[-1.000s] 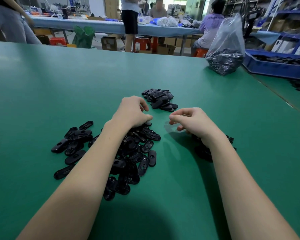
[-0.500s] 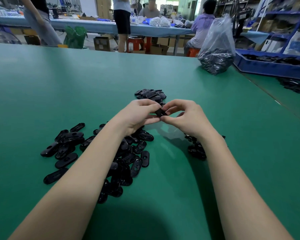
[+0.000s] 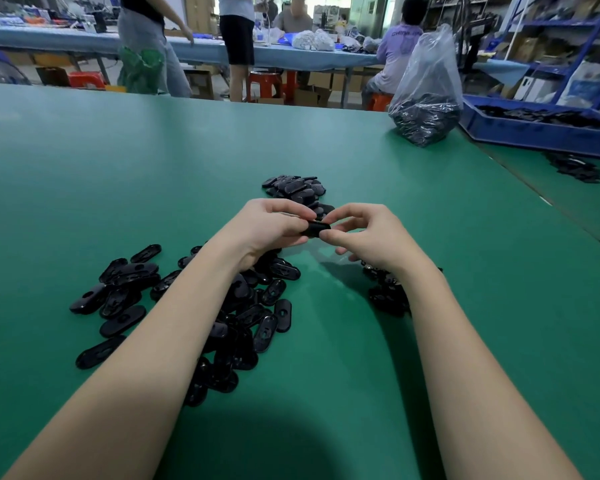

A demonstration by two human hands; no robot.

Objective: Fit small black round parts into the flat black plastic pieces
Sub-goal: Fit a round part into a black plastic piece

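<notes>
Most of the job is still ahead of us, judging by the big heap of flat black pieces (image 3: 243, 306) spread on the green bench (image 3: 153, 168) under our left forearm. A smaller stack (image 3: 293, 187) sits just beyond our hands, and we'd guess that's the finished pile, though we can't see from here whether they carry inserts. Right now our left hand (image 3: 267, 226) has its grip curled round one flat piece (image 3: 314, 229), held up off the bench between both hands. Our right hand (image 3: 368, 237) pinches at that piece's end, presumably pressing a round part in; the part itself is hidden by fingertips. Small round parts (image 3: 385, 289) lie in a dark clump under our right wrist.
</notes>
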